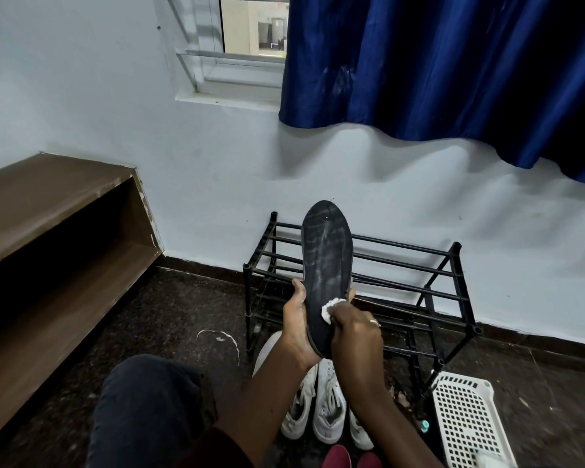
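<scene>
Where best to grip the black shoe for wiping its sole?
Heel end, from the left. The black shoe stands toe-up, sole toward camera; the left hand wrapping there leaves the sole open to the white wad in the right hand.

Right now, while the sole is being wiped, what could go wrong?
1. The left hand grips the black shoe only at its lower end; pressure from the right hand with the white wipe might twist it loose.
2. Loosened dirt may fall onto the white sneakers lying below.
</scene>
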`<state>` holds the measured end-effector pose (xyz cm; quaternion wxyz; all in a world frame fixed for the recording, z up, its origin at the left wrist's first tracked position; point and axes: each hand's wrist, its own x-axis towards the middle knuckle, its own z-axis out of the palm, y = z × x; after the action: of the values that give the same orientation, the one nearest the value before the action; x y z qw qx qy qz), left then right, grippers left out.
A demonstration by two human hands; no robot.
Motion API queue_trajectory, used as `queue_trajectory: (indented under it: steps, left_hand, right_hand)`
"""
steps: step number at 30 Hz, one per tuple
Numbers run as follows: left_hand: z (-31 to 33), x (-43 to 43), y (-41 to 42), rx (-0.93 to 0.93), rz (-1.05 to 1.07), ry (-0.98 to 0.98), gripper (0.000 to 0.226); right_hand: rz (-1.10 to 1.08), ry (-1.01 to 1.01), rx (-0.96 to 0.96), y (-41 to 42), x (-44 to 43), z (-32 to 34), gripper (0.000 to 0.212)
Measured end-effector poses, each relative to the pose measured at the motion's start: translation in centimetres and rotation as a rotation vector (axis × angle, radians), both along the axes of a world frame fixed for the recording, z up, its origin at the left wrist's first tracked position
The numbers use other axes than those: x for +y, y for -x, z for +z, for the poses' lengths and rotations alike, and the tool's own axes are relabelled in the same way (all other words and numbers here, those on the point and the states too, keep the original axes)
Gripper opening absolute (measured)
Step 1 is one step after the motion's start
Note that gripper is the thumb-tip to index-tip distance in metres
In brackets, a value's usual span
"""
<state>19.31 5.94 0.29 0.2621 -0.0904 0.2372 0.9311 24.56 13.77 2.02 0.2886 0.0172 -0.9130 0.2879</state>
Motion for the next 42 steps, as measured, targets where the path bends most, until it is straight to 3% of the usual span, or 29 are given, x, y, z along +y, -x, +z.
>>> queue_trajectory:
  steps: [4, 9, 14, 19, 22, 26, 35, 42]
  left_hand:
    - [-0.8, -0.5, 0.2, -0.014, 0.085, -0.075, 0.078]
    - [-1.2, -0.8, 0.1, 0.0, 0.121, -0.08, 0.079]
    - [-2.0, -0.6, -0.9, 0.03, 0.043, 0.001, 0.084]
    - [-2.2, -0.8, -0.8, 0.06, 0.047, 0.006, 0.085]
    - [-2.2, -0.9, -0.7, 0.026, 0.098, 0.009, 0.079]
    - [-2.0, -1.0, -0.7, 0.024, 0.122, -0.009, 0.078]
    - [-2.4, -0.2, -1.8, 0.017, -0.006, 0.056, 0.082]
    - [-3.2, -0.6, -0.9, 0.022, 0.025, 0.013, 0.082]
  right_hand:
    - [0.064, 0.022, -0.03, -2.2, -0.7, -1.3, 0.036]
    - [0.127, 0.11, 0.023, -3.0, -0.4, -1.8, 0.028]
    - [-0.005, 0.044, -0.006, 0.2, 0.5, -1.6, 0.025]
    - [0.017, -0.018, 0.011, -0.6, -0.5, -1.4, 0.023]
    - [0.093, 0.065, -0.059, -2.6, -0.7, -2.3, 0.033]
    - [0.159, 0.176, -0.063, -3.7, -0.4, -2.9, 0.028]
    - [-0.041, 0.094, -0.014, 1.9, 0.4, -0.8, 0.018]
    - [0.093, 0.049, -0.104, 1.0, 0.5, -1.7, 0.027]
